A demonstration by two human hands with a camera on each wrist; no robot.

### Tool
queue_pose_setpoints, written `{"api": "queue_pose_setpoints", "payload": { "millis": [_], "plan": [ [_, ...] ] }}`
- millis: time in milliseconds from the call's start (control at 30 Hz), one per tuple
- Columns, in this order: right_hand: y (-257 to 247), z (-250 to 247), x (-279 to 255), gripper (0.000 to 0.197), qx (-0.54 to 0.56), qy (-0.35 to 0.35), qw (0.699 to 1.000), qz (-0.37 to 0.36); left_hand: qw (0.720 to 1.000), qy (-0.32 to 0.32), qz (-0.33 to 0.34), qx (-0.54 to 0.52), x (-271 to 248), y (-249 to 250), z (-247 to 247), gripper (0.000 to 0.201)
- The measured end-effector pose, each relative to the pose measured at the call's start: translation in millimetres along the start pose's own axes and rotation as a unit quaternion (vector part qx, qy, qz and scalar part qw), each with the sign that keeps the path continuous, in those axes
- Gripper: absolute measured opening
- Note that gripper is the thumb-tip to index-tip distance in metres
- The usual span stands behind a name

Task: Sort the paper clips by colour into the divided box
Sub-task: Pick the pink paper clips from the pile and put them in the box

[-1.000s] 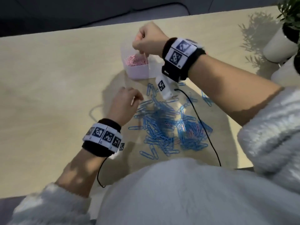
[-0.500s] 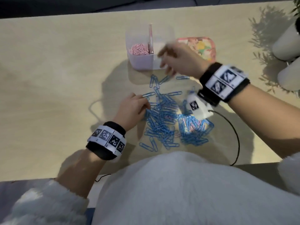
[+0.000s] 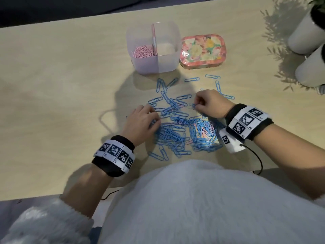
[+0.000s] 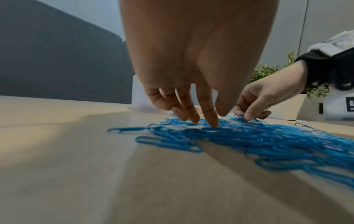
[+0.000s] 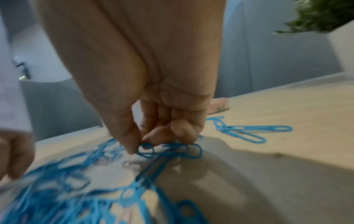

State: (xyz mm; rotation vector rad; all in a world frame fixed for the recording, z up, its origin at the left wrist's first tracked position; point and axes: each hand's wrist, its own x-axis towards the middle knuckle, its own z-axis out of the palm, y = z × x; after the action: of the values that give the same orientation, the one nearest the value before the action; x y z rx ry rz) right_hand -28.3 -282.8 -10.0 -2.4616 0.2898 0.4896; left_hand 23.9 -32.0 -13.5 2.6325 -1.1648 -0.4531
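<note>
A clear divided box stands at the back of the table, with pink paper clips in its left compartment; nothing shows in the right one. A heap of blue paper clips, with a few pink ones mixed in, lies in front of it. My left hand rests on the heap's left side, its fingers straight and touching clips. My right hand is at the heap's far right side, thumb and fingers curled, pinching a blue paper clip that still lies on the heap.
A flowered tin sits right of the box. Two white plant pots stand at the far right edge. Loose blue clips lie scattered between tin and heap. A black cable hangs off the near edge.
My right hand left the box's pink compartment, came back toward me to the heap and took hold of a blue clip. The left hand stayed on the heap's left side.
</note>
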Motion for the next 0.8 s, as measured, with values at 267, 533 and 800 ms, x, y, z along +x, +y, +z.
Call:
{"api": "queue_pose_setpoints", "payload": {
  "millis": [267,533,800],
  "plan": [
    [3.0,-8.0,-5.3,0.013,-0.037,0.146,0.988,0.03,0.998,0.037,-0.054,-0.014,39.4,16.4,-1.0,0.021],
    [-9.8,11.1,-7.3,0.003,-0.003,0.019,0.999,0.039,0.986,0.023,-0.152,-0.061,55.3,0.1,-7.6,0.015],
    [-11.7,3.1,-1.9,0.007,-0.064,-0.025,0.998,-0.003,0.981,0.077,-0.168,-0.068,51.4,-14.2,-20.0,0.014]
  ]
}}
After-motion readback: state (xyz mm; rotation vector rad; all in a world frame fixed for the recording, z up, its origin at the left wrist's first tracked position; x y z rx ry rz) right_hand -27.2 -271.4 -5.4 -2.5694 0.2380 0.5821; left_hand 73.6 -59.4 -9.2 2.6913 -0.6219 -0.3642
